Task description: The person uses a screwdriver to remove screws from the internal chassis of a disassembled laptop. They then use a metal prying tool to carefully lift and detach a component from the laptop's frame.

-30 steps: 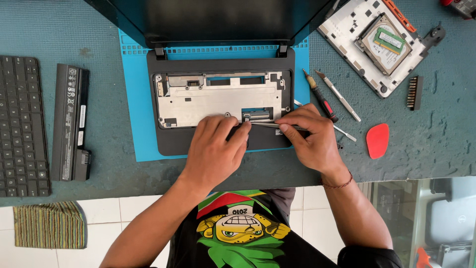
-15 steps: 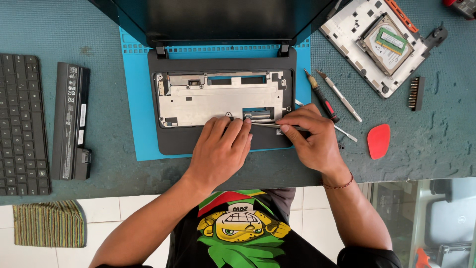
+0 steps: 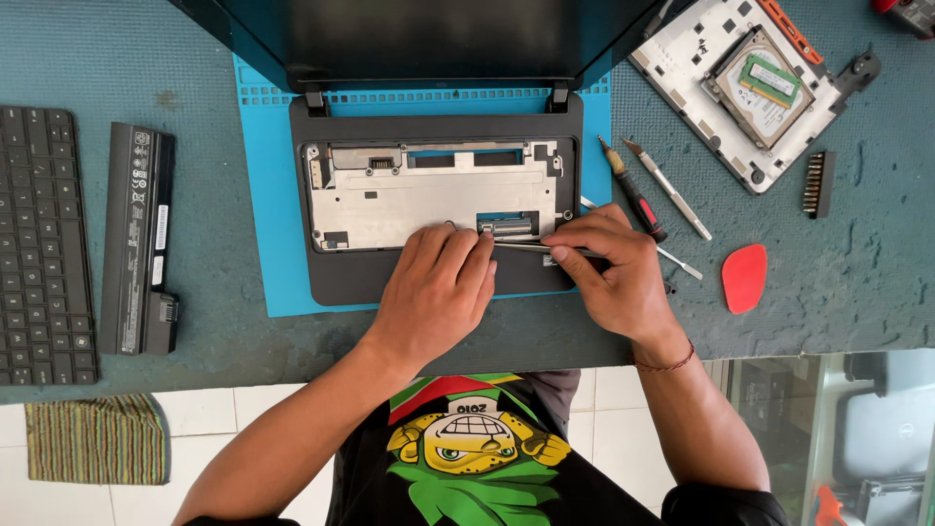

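Almost nothing has moved since the earlier frame: both hands sit where they were, and the left fingers have only crept a little. The left hand [image 3: 440, 287] lies flat and open on the laptop [image 3: 438, 200], holding nothing, its fingertips pressed just below the small slot in the metal plate. The right hand [image 3: 612, 273], at 3 o'clock from the left, is closed in a pinch on a thin metal tool [image 3: 521, 246], and the tip points at the slot. To do this well, it seems best to keep the laptop pressed still and pry gently, so the tip does not slip. The left fingers sit very near the tip and could get poked. At 2 o'clock from the right hand lie a screwdriver [image 3: 633, 193] and a thin pick [image 3: 670, 191]. A red pick [image 3: 745, 278] lies at 3 o'clock. At 1 o'clock is the white cover [image 3: 745, 88]. At 9 o'clock from the left hand are the battery [image 3: 139, 239] and keyboard [image 3: 44, 244].
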